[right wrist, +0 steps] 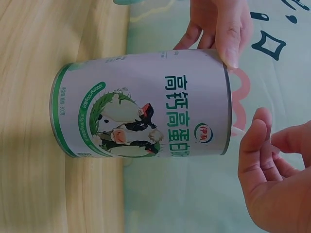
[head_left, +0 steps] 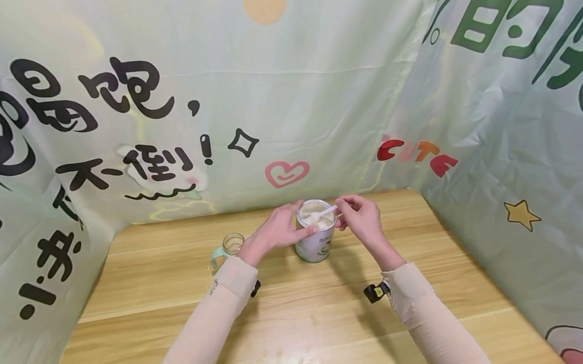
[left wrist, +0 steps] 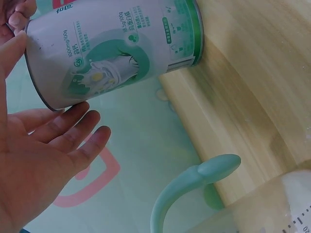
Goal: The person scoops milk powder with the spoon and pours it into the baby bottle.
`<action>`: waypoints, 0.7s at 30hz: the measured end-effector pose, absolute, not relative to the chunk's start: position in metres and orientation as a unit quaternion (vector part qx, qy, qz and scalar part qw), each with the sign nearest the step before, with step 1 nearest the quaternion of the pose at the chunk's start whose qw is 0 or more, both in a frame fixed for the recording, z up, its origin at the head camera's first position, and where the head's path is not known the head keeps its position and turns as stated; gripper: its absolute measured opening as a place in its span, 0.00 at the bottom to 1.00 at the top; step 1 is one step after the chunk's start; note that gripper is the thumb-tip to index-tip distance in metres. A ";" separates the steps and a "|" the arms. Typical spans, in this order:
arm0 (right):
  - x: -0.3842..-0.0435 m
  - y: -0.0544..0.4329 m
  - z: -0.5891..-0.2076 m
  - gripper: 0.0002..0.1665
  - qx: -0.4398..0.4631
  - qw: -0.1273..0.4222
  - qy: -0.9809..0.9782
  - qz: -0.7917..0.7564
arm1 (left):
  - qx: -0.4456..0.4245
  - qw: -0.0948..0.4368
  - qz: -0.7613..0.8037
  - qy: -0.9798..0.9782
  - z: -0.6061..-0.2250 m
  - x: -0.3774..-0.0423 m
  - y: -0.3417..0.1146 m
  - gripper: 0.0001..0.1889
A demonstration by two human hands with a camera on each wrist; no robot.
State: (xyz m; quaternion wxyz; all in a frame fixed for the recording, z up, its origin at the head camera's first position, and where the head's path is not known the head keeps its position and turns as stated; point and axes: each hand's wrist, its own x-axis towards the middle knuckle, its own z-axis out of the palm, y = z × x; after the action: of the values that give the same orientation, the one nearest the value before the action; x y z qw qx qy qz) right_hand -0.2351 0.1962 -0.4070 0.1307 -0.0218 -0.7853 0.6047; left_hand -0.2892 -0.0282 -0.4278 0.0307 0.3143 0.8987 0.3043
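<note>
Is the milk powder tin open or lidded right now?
Open. The head view shows pale powder inside the milk powder tin, with a white scoop in the right hand reaching in.

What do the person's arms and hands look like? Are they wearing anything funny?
The left sleeve and right sleeve are long and pale pinkish-beige. Small dark marks like writing sit near the left cuff. A little black device shows beside the right cuff. The left hand and right hand wear no gloves.
</note>
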 end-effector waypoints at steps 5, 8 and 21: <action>-0.235 0.198 -0.406 0.16 -0.028 0.133 -0.774 0.618 | 0.319 0.027 0.295 0.900 -0.427 -0.291 -0.028 0.51; -0.235 0.199 -0.406 0.17 -0.031 0.136 -0.770 0.623 | 0.320 0.026 0.289 0.902 -0.425 -0.292 -0.028 0.51; -0.232 0.196 -0.394 0.17 -0.031 0.158 -0.747 0.645 | 0.291 0.021 0.298 0.909 -0.409 -0.293 -0.051 0.46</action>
State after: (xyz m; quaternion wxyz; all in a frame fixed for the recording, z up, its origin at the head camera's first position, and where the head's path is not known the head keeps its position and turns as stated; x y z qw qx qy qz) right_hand -0.2316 0.1959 -0.3941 0.1582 -0.0312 -0.7473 0.6446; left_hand -0.2934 -0.0507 -0.4086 0.0209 0.2914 0.9087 0.2981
